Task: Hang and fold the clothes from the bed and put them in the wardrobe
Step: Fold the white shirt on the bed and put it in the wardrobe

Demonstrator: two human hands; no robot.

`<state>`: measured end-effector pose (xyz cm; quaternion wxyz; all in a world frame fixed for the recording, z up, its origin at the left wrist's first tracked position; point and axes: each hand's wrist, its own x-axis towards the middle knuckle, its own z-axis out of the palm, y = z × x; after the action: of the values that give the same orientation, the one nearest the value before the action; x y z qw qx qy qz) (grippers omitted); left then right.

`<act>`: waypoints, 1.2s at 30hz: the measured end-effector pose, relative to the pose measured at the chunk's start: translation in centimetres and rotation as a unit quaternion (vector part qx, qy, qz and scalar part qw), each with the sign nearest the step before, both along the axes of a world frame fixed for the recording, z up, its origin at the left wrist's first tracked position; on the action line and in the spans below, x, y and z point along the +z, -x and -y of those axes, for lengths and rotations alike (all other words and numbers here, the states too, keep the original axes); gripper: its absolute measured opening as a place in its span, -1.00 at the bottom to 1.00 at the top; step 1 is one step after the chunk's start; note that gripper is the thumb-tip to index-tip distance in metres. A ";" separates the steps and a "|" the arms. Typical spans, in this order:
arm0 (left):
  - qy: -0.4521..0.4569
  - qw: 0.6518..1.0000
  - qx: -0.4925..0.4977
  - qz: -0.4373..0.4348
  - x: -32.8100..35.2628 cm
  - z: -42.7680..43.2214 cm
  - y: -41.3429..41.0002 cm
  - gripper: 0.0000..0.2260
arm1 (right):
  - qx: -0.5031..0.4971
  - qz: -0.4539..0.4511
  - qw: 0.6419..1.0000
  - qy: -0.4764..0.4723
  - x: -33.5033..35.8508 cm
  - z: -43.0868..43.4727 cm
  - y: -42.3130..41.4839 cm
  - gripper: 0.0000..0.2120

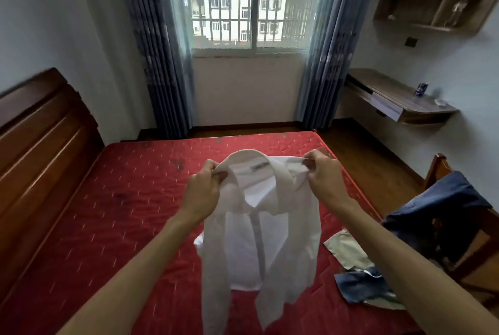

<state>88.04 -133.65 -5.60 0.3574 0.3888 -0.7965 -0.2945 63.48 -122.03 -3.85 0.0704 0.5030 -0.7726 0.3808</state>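
Hanging collar-up, the white shirt point(259, 226) ran its long axis top to bottom, collar at the high end, hem and loose sleeves trailing down toward us. We noted the collar opening turned to the camera, with the neck label showing inside and the button placket running straight down the middle.

Left hand point(202, 188): fingers curled, pinching the cloth at the collar's left end. Right hand point(324, 175): likewise curled, thumb and fingers nipping the shoulder seam on the collar's right side. Both were raised and set well apart, so the collar was stretched between them.

The shirt sat between the two hands at its top and dropped below them, between the forearms, over the red mattress of the bed point(121, 213). We could not tell whether the hem touched the mattress.

On the bed's right edge lay a beige garment point(345, 248), and just nearer us a crumpled blue denim piece point(361, 286), the two touching. A dark blue garment point(442, 199) was draped over a wooden chair point(437, 167) beside the bed. Farther right, a wall-mounted bench point(405, 99) carried a small blue-and-white container point(421, 88). A barred window point(251, 5) with blue curtains stood behind the bed.
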 end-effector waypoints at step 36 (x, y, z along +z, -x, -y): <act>-0.009 0.926 0.061 0.373 -3.4 4.6 -20.9 -0.83 | 0.075 0.286 0.955 -0.005 -10.3 4.9 -8.0 -0.75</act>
<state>108.93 -138.24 -9.01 0.0482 0.5215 -0.8444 -0.1129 71.47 -126.89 -14.11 -0.1851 0.4296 -0.7226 0.5089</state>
